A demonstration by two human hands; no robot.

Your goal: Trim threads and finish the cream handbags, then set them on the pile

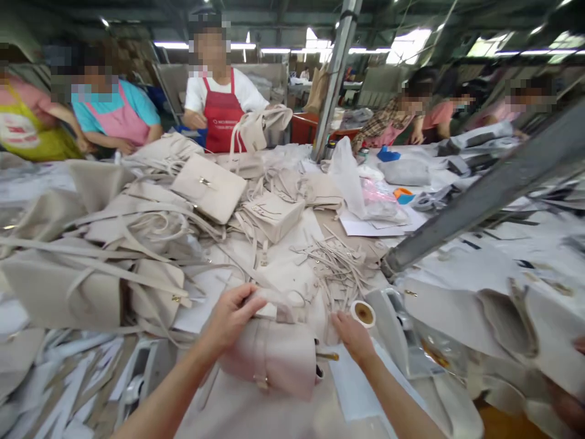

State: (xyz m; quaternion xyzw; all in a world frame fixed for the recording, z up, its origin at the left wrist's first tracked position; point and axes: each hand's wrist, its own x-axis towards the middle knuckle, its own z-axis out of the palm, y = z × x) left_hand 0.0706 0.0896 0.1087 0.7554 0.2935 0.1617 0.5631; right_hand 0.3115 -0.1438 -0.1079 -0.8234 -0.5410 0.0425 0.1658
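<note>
A pale beige handbag [269,356] lies in front of me, its flap strap and small metal clasp facing me. My left hand [237,314] is at the bag's upper left, thumb and fingers closed on a blurred pale strip [287,310] above it. My right hand [354,335] is to the right of the bag, fingers curled; what they hold, if anything, is too blurred to make out. Just beside that hand sits a tape roll [364,314]. A thin brass-coloured tool tip [326,356] sticks out at the bag's right end.
Beige bags [210,186] with straps are heaped at the left. Narrow straps [340,262] lie in the middle. Tape dispensers [402,329] stand on both sides. A slanting metal post [479,195] crosses the right. A co-worker in a red apron [223,113] handles a bag opposite.
</note>
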